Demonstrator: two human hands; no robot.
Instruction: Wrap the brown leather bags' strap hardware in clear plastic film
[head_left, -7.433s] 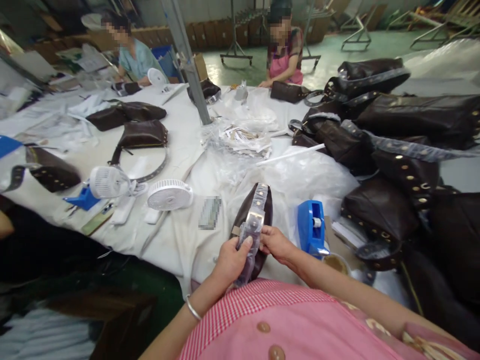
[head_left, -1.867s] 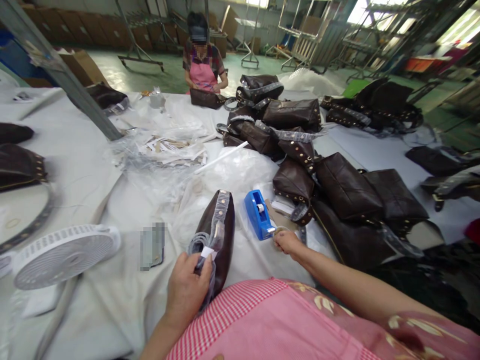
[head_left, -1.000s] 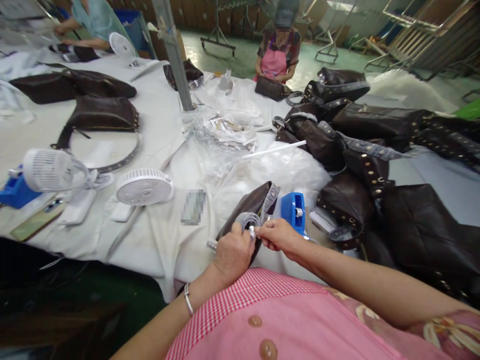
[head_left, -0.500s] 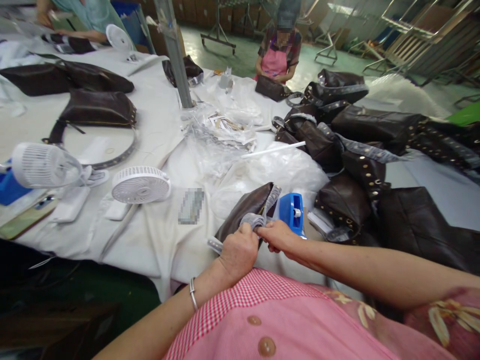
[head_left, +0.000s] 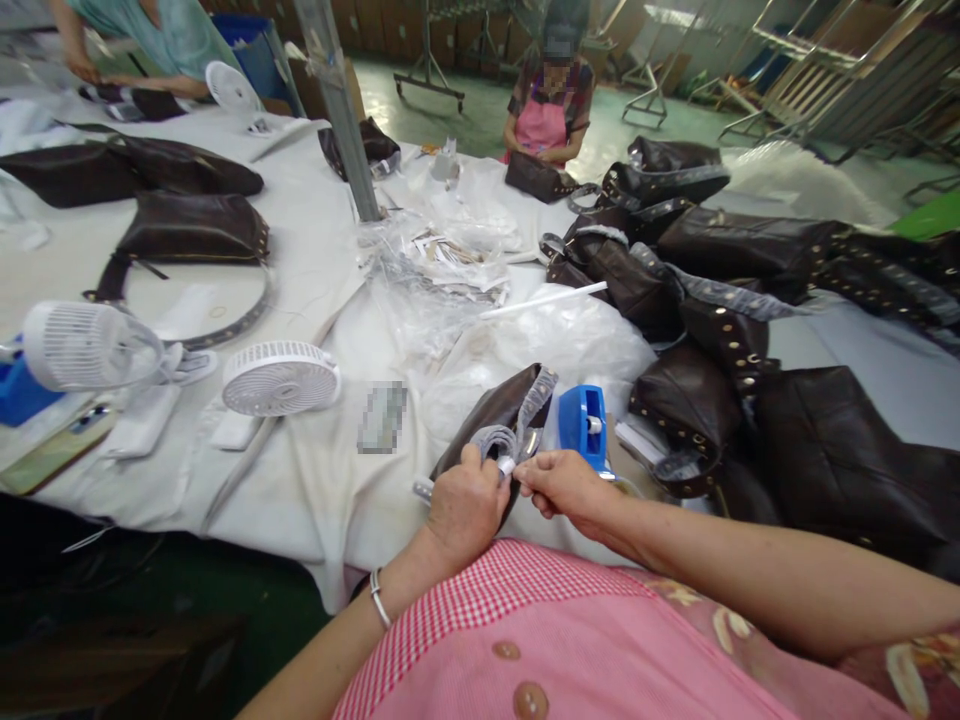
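Left fingers [head_left: 466, 474] around coiled, film-wrapped strap [head_left: 493, 436]; right fingers [head_left: 535, 474] tight together; smooth brown leathery bag [head_left: 487, 408] beneath

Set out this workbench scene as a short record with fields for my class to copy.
Left hand: closed on a coiled, plastic-wrapped strap
Right hand: thumb and forefinger pinched beside a small white piece; anything between them is too small to tell
Brown bag: in front of the person, behind the strap
Blue tape dispenser: just right of the bag
White fans: two in the left foreground
Bag pile: right side
Across the table: a person in a pink apron
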